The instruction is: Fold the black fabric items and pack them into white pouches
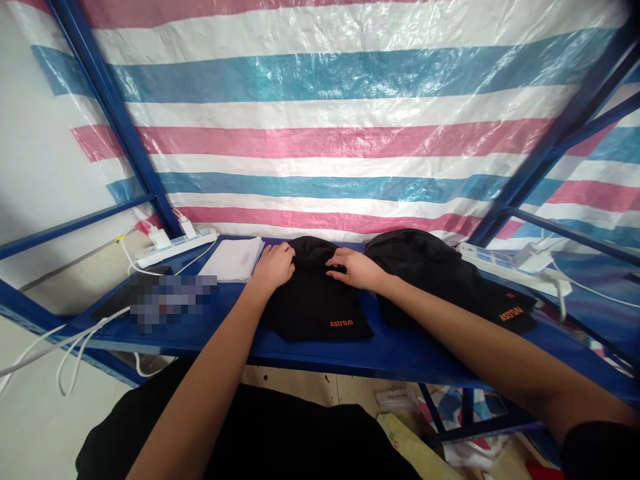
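Note:
A black cloth bag (pixel 315 300) with orange "AstroAI" lettering lies on the blue shelf top (pixel 330 358) in front of me. My left hand (pixel 275 265) is at the bag's upper left side, its fingers bent and closed on the cloth. At the upper right side, my right hand (pixel 357 268) has its thumb and fingers curled about a fold of the same cloth. The bag's far part bulges up between both hands. To the right lies a pile of black cloth (pixel 420 257) with similar orange lettering, partly hidden behind my right forearm.
White paper sheets (pixel 233 260) lie left of the bag. Power strips with plugs stand at the left (pixel 175 245) and right (pixel 510 263). A dark flat object (pixel 117 293) rests beside a blurred patch. White cables (pixel 75 353) hang over the left edge; blue posts (pixel 113 113) frame a striped sheet (pixel 320 140).

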The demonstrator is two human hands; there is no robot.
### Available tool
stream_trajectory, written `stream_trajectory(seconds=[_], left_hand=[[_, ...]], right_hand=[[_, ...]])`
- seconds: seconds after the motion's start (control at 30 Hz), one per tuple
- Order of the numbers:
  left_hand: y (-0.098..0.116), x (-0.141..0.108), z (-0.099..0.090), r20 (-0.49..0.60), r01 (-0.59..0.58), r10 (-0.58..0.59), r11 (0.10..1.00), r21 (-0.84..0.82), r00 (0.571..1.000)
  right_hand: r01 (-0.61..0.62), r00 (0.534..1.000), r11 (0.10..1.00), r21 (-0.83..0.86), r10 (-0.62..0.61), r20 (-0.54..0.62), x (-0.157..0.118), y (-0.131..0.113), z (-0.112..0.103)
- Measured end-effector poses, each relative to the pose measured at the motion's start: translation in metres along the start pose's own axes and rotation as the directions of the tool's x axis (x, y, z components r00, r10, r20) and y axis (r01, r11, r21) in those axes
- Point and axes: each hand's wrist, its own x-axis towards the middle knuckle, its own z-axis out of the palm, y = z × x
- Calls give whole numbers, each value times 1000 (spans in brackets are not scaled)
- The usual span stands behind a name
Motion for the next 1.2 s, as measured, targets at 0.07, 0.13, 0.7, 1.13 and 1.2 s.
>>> stream_trajectory(seconds=[0.07, 0.13, 0.7, 1.13, 1.2], left_hand=[[-12, 2, 4, 8, -11, 11, 1000, 0, 1000], [-13, 1, 6, -23, -19, 20, 1000, 16, 1000], [74, -55, -23, -84, -81, 70, 989, -128, 994], [144, -94, -47, -147, -126, 34, 714, -688, 989], [122, -102, -57, -202, -69, -144, 626, -776, 969]], right_hand=[[38, 999, 999, 2, -38, -28, -2, 1, 2], [88, 995, 996, -1, -88, -43, -4, 1, 0], [-413, 904, 893, 179, 426, -44, 0, 25, -17], [-539, 821, 674, 506, 554, 137, 24, 32, -53], [-493, 856, 730, 473, 504, 114, 46, 25, -70]])
